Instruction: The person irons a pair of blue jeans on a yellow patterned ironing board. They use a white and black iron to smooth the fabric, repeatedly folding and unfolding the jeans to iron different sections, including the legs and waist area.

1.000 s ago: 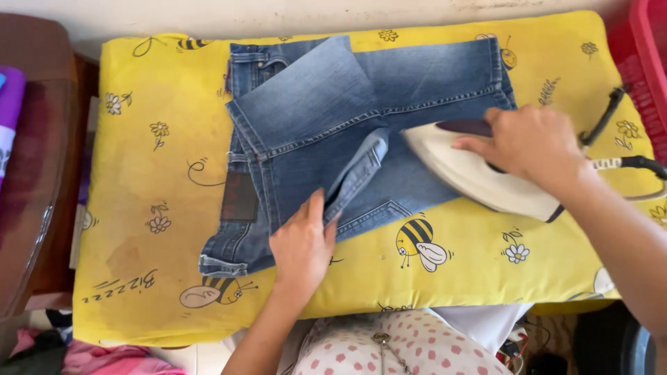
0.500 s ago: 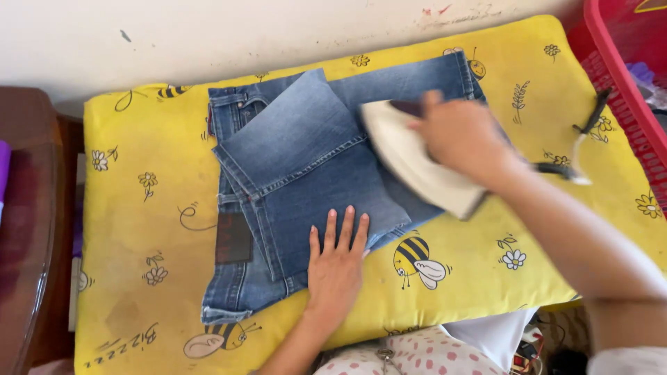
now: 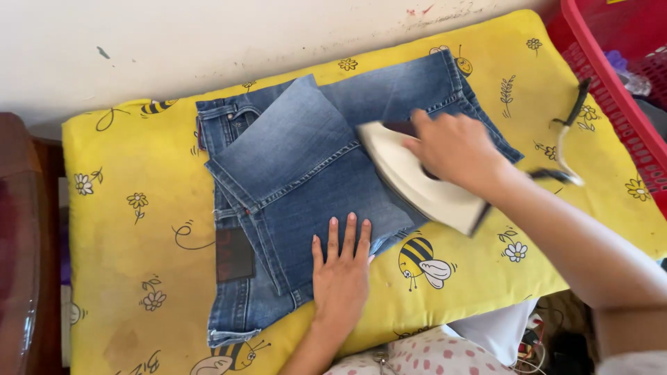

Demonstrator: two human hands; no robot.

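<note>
Folded jeans at the middle of the yellow pad are being pressed flat by the spread left hand while a white iron, gripped by the right hand, is being pushed across them.

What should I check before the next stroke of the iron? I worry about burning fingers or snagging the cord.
1. Left hand flat on the folded jeans, apart from the iron: ok.
2. Right hand gripping the iron's handle: ok.
3. Iron sole flat on the denim: ok, as far as visible.
4. Cord lying on the yellow cover, clear of the jeans: ok.
5. Iron heat setting: cannot tell.
6. Red basket beside the pad, clear of the iron: ok.
</note>
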